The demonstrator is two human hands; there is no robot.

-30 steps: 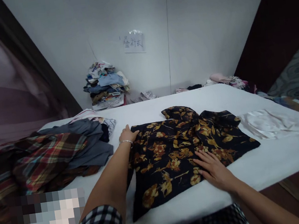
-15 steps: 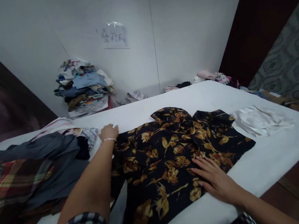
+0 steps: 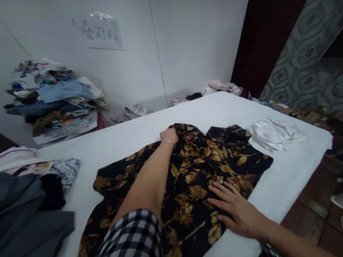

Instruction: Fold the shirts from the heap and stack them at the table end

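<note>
Right of a heaped grey garment point(image 3: 19, 226), a black-and-gold floral shirt point(image 3: 191, 193) lies across the white-covered worktop point(image 3: 121, 137), its far edge gripped in the curled left hand point(image 3: 169, 136). The right hand point(image 3: 238, 212) rests flat, fingers spread, grasping nothing; too light a press could let a left-hand tug wrinkle the cloth.

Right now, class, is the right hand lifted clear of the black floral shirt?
No, the right hand rests palm down with its fingers on the black floral shirt.
</note>
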